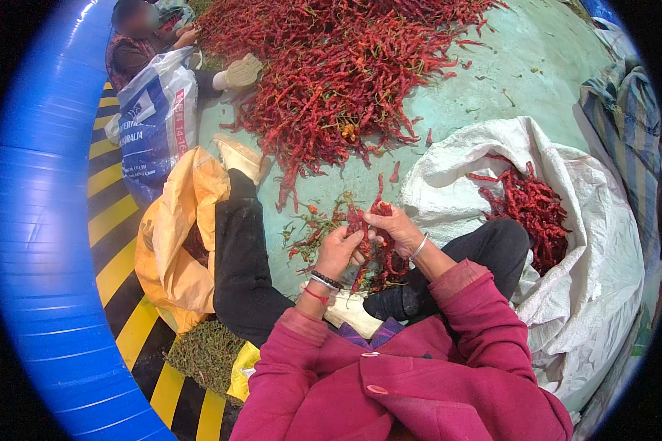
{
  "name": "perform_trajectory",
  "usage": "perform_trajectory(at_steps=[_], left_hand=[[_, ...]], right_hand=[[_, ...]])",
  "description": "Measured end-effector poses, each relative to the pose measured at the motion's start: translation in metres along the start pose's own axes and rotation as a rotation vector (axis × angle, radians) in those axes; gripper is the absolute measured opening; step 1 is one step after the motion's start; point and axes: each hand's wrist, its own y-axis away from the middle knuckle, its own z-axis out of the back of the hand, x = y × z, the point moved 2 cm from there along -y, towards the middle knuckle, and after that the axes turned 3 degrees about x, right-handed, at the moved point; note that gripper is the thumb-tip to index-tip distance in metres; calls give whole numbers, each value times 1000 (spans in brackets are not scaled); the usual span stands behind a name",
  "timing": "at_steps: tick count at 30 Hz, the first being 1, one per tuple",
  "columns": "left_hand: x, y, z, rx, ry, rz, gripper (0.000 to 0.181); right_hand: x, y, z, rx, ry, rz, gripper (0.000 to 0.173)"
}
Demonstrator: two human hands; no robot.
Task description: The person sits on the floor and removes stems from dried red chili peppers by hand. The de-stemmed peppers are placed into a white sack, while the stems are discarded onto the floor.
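Between my bent legs, both hands are close together over a small heap of red chili peppers [393,259]. My left hand [337,251] pinches a dark red chili pepper [357,221] between thumb and fingers. My right hand [398,230] is closed around several red chilies [382,208], their tips showing above the thumb. Just beyond my left hand, discarded-looking green stems and mottled chilies [311,231] lie on the pale green ground sheet [447,105]. Parts of the fingers hide what each hand grips.
A large chili pile [331,82] spreads ahead. At my right stands an open white woven sack [585,308] holding red chilies [529,215]; an orange sack [171,242] is at my left. Another person [135,49] sits far left beside a blue-white sack [157,121]. A blue wall [38,220] curves along the left.
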Motion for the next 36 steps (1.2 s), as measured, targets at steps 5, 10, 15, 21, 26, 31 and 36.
perform_trajectory(at_steps=[5,10,15,21,26,31,36], left_hand=[[-2,7,-3,-28,-162,-27,19],[4,10,0,27,-233,-10,17],[-1,12,-3,24,-239,17,21],[9,-2,27,-159,-720,-543,40],[-28,9,35,-567,-175,-373,12],[-43,27,3,-587,-904,-1013,24],[-35,27,-15,-431,-1144,-1086,32]], right_hand=[[3,0,-10,5,31,-28,18],[-6,-4,3,-93,-12,-51,13],[-5,1,-6,-18,57,-109,15],[10,0,-5,-179,-22,-40,18],[8,6,-4,-95,-124,-85,24],[4,12,-23,-38,-183,-141,25],[1,15,-21,27,-165,-77,19]])
